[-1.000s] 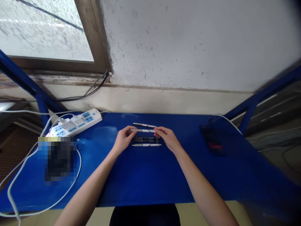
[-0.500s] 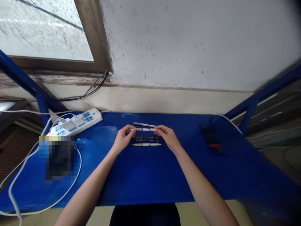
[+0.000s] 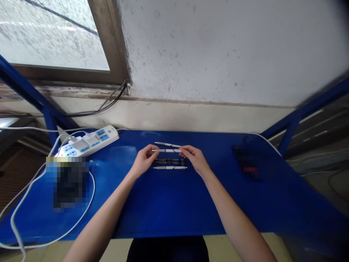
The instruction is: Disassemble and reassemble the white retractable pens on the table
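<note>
Partly hidden, white pen (image 3: 167, 150), held between left hand (image 3: 143, 160), right hand (image 3: 195, 159)

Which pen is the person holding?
The white pen, second from the far end, held at its ends by the left hand and right hand; the far pen, dark pen and near pen lie on the blue table.

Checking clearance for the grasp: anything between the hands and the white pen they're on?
Nothing visible. The left hand and right hand are on opposite ends of the white pen. A slim pen lies behind it and a dark pen in front, neither between.
</note>
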A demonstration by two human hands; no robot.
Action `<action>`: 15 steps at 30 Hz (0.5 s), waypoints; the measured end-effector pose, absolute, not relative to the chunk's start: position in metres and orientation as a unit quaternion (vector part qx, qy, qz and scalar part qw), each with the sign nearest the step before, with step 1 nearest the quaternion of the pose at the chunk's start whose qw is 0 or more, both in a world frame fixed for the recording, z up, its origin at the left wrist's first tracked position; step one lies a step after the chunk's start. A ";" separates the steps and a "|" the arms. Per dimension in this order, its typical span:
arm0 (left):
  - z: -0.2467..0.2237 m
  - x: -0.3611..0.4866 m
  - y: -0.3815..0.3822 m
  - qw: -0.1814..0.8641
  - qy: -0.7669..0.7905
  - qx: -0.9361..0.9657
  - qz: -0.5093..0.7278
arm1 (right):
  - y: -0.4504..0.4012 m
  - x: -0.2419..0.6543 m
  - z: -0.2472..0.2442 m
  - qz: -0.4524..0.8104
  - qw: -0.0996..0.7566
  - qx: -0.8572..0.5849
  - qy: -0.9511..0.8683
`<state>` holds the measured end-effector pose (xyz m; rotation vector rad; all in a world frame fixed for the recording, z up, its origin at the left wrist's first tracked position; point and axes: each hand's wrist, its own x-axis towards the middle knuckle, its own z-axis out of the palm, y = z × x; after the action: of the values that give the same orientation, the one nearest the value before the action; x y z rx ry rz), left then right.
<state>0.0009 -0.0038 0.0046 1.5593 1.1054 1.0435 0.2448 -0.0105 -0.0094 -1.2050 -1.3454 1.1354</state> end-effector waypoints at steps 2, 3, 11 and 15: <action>0.005 0.001 -0.004 0.448 0.468 0.634 0.422 | -0.010 0.245 -0.009 0.465 0.484 -0.494 -0.553; 0.005 0.001 -0.004 0.446 0.472 0.632 0.423 | -0.010 0.245 -0.009 0.465 0.484 -0.493 -0.554; 0.005 0.000 -0.003 0.444 0.479 0.634 0.413 | -0.011 0.245 -0.007 0.464 0.480 -0.496 -0.555; 0.003 0.000 0.000 0.482 0.466 0.600 0.435 | -0.011 0.245 -0.006 0.467 0.484 -0.495 -0.551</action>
<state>-0.0001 -0.0003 0.0028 1.4634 1.1369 1.0603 0.2452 -0.0114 -0.0061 -1.2045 -1.3428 1.1366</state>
